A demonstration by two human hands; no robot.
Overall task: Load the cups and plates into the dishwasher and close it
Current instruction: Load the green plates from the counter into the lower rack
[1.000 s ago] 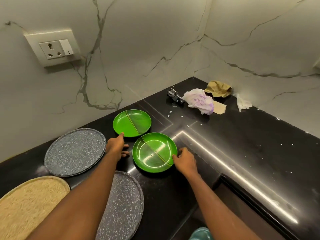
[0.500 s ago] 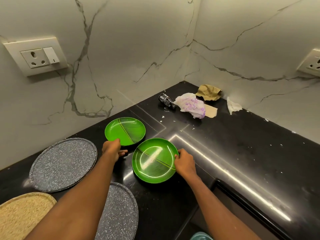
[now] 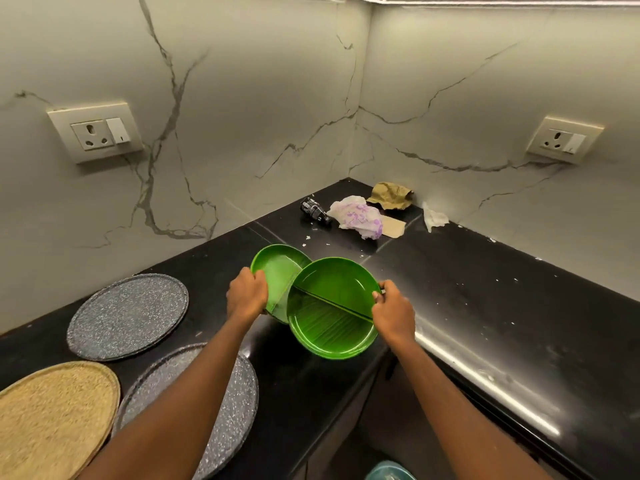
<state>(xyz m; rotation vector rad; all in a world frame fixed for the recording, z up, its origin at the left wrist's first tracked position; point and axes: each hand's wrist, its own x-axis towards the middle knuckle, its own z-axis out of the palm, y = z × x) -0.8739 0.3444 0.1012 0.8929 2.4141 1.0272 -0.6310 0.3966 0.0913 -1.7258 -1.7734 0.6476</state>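
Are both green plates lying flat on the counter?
No, the left hand grips the farther green plate, the right hand the nearer green plate, both tilted off the counter.

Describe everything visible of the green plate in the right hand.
The right-hand green plate is round, glossy, plastic-looking, with a raised rim, a straight ridge across its middle and fine ribs on the near half. It is held clear of the black counter, tilted toward the camera. The right hand pinches its right rim. Its left edge overlaps the other green plate in the left hand; contact unclear.
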